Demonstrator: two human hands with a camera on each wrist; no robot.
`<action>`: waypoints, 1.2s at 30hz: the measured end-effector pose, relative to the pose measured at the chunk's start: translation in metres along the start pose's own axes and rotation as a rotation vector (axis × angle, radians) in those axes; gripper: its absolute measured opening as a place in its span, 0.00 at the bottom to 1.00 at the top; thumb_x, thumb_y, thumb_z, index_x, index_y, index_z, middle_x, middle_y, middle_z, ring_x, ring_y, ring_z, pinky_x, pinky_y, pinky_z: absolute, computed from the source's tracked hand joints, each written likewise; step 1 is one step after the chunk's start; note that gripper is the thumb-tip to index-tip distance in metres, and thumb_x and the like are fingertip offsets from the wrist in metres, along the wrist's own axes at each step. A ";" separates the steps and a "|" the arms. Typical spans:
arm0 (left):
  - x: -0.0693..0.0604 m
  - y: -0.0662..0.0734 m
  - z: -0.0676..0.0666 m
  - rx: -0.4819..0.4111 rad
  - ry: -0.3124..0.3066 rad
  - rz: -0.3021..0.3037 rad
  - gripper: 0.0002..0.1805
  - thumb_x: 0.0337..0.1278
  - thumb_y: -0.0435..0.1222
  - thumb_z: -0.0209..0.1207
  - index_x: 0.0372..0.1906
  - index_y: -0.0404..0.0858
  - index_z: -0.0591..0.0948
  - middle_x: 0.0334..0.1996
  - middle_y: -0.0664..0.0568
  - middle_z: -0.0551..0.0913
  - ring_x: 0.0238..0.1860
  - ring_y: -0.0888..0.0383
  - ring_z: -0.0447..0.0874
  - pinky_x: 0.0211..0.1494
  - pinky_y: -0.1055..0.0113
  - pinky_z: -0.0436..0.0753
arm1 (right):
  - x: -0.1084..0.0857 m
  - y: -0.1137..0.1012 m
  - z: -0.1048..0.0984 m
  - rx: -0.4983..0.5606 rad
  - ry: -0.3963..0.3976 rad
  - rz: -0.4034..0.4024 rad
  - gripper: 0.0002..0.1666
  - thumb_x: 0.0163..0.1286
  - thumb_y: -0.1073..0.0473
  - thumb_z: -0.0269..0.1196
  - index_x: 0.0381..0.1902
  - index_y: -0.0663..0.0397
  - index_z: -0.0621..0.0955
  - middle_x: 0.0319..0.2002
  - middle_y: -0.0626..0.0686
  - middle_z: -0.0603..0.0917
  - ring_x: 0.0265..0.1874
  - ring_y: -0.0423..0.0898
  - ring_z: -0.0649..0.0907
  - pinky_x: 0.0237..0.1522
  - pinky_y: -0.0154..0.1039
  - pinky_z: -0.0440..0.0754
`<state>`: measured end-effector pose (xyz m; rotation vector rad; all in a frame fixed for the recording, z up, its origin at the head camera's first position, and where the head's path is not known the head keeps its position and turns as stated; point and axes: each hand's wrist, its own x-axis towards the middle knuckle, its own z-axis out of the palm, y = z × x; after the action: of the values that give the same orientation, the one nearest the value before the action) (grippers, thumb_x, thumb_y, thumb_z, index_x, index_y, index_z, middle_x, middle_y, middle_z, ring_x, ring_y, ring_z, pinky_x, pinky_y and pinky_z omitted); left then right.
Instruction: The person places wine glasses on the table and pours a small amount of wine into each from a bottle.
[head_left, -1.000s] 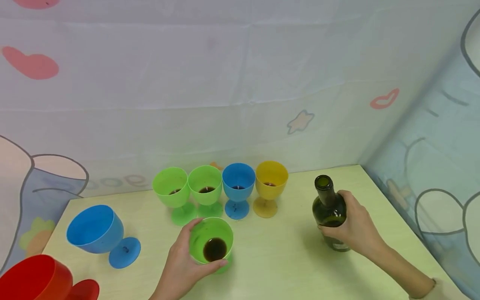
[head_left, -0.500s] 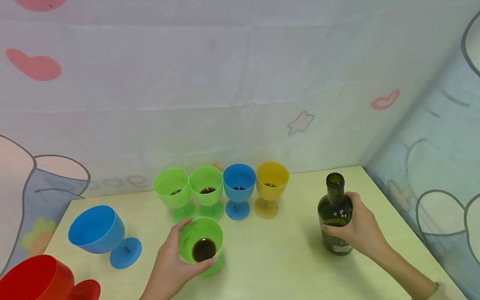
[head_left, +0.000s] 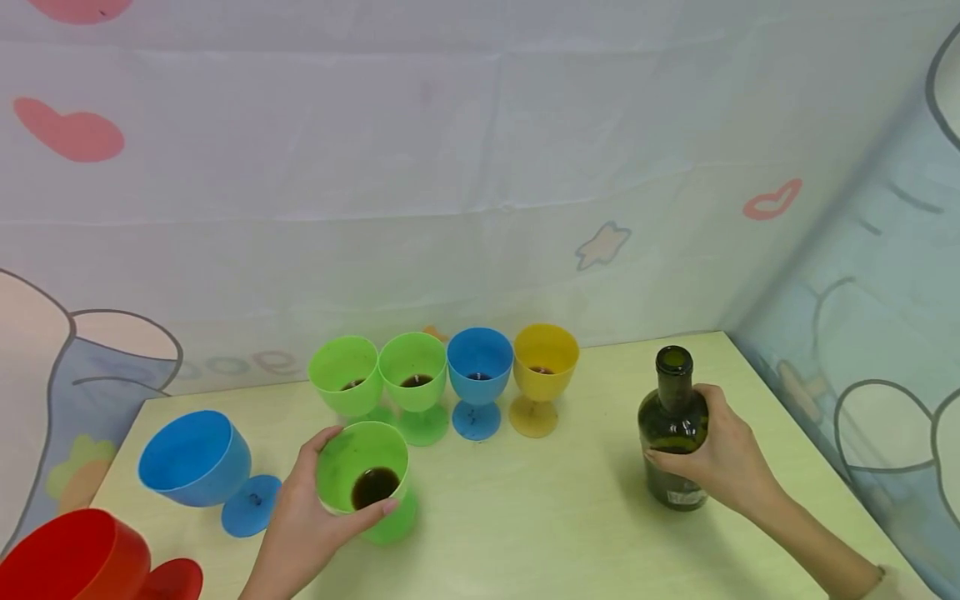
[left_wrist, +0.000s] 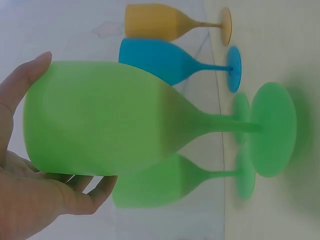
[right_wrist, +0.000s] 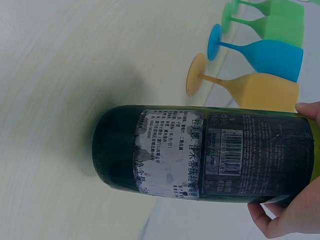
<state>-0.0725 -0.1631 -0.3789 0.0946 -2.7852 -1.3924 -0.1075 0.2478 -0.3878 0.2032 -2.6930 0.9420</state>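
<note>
My left hand (head_left: 300,518) grips a green plastic goblet (head_left: 347,460) round its bowl, thumb on the near side. Dark liquid (head_left: 375,486) lies in the bottom of that bowl. In the left wrist view the goblet's foot (left_wrist: 273,130) is close to the tabletop; I cannot tell whether it touches. At the right, my right hand (head_left: 738,462) holds a dark green glass wine bottle (head_left: 670,429), upright and uncorked. Its printed label (right_wrist: 167,152) faces the right wrist camera. The far fingers of both hands are partly hidden in the head view.
Along the back stand two green goblets (head_left: 345,375), a blue goblet (head_left: 480,362) and a yellow goblet (head_left: 544,367), each with a little dark liquid. At the left, another blue goblet (head_left: 197,458) and a red goblet (head_left: 71,554) lie tipped over on the table (head_left: 540,517).
My left hand has carried the green goblet leftward, to in front of the leftmost back goblet. The bottle has shifted slightly right and straightened upright, still in my right hand.
</note>
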 end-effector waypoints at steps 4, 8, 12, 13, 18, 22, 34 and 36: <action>0.003 -0.004 -0.013 0.017 0.019 -0.037 0.56 0.34 0.53 0.71 0.67 0.38 0.52 0.58 0.38 0.65 0.56 0.42 0.64 0.53 0.45 0.68 | 0.000 0.001 0.000 0.001 -0.007 -0.001 0.49 0.40 0.57 0.75 0.53 0.70 0.60 0.42 0.69 0.75 0.38 0.64 0.78 0.37 0.59 0.75; 0.006 -0.007 -0.025 0.039 0.050 -0.074 0.57 0.36 0.53 0.70 0.68 0.36 0.49 0.60 0.36 0.62 0.57 0.40 0.61 0.53 0.43 0.68 | 0.000 0.001 0.000 0.003 -0.014 0.000 0.49 0.40 0.57 0.76 0.54 0.70 0.60 0.43 0.69 0.75 0.39 0.65 0.78 0.38 0.59 0.75; 0.010 -0.011 -0.035 0.072 0.085 -0.085 0.57 0.38 0.53 0.69 0.68 0.32 0.48 0.61 0.33 0.59 0.57 0.37 0.59 0.53 0.42 0.67 | -0.001 0.001 -0.001 0.002 -0.026 0.009 0.50 0.40 0.56 0.76 0.55 0.70 0.59 0.44 0.69 0.75 0.40 0.65 0.78 0.38 0.59 0.74; 0.012 -0.012 -0.037 0.077 0.094 -0.082 0.57 0.38 0.52 0.69 0.67 0.31 0.48 0.61 0.33 0.58 0.57 0.37 0.59 0.53 0.42 0.67 | -0.001 0.001 -0.001 0.002 -0.028 0.008 0.51 0.40 0.56 0.76 0.55 0.70 0.59 0.44 0.69 0.74 0.40 0.65 0.78 0.38 0.59 0.75; 0.018 -0.018 -0.044 0.104 0.177 -0.031 0.53 0.40 0.47 0.70 0.64 0.26 0.52 0.58 0.31 0.60 0.53 0.37 0.62 0.49 0.44 0.69 | -0.001 0.002 -0.001 0.000 -0.028 -0.004 0.51 0.40 0.56 0.76 0.55 0.70 0.59 0.44 0.69 0.75 0.40 0.65 0.78 0.38 0.59 0.75; 0.023 -0.020 -0.047 0.116 0.227 -0.015 0.52 0.39 0.45 0.70 0.64 0.24 0.53 0.56 0.31 0.61 0.51 0.37 0.63 0.47 0.45 0.69 | -0.001 0.001 -0.001 -0.001 -0.026 -0.011 0.51 0.40 0.57 0.76 0.55 0.69 0.60 0.43 0.68 0.75 0.39 0.64 0.78 0.37 0.58 0.75; 0.040 -0.020 -0.059 0.113 0.273 -0.051 0.54 0.41 0.47 0.69 0.66 0.25 0.51 0.60 0.29 0.59 0.54 0.36 0.61 0.50 0.44 0.67 | -0.002 0.003 0.000 0.009 -0.051 -0.019 0.51 0.40 0.56 0.76 0.55 0.68 0.59 0.44 0.69 0.75 0.40 0.65 0.78 0.38 0.59 0.75; 0.043 -0.021 -0.060 0.109 0.271 -0.064 0.54 0.42 0.48 0.68 0.66 0.25 0.50 0.61 0.29 0.57 0.56 0.36 0.60 0.51 0.43 0.67 | -0.002 0.003 0.000 0.010 -0.055 -0.018 0.51 0.40 0.56 0.76 0.55 0.68 0.59 0.45 0.69 0.74 0.41 0.64 0.78 0.38 0.58 0.75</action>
<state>-0.1113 -0.2263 -0.3595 0.3495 -2.6491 -1.1394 -0.1064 0.2499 -0.3901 0.2591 -2.7326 0.9577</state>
